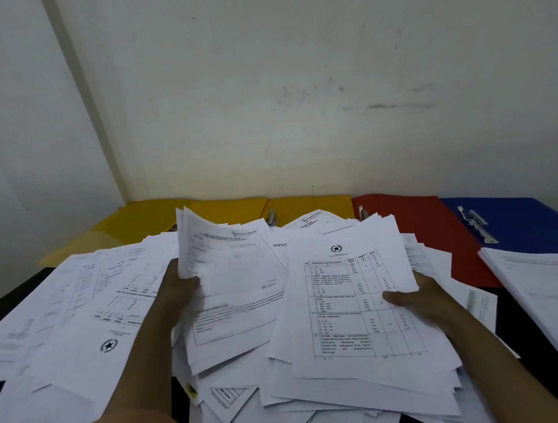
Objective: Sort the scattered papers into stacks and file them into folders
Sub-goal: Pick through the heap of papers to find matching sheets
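Yellow folders (310, 208), red folder (423, 223) and blue folder (514, 218) lie open at the desk's (535, 320) far edge. Left hand (181, 289) grips a lifted sheaf (229, 278); right hand (421, 297) pinches a table sheet (347, 304) above scattered papers (82, 302).

Scattered papers (357, 307): thin white matt sheet, black print, some edges curled. Yellow folders (306, 208), red folder (433, 229), blue folder (527, 221): smooth card or plastic, slight sheen, cannot tell which. Folder clips (475, 225): bright glossy metal. Table (542, 333): dark, smooth. Wall (297, 97): matt painted plaster, scuffed.
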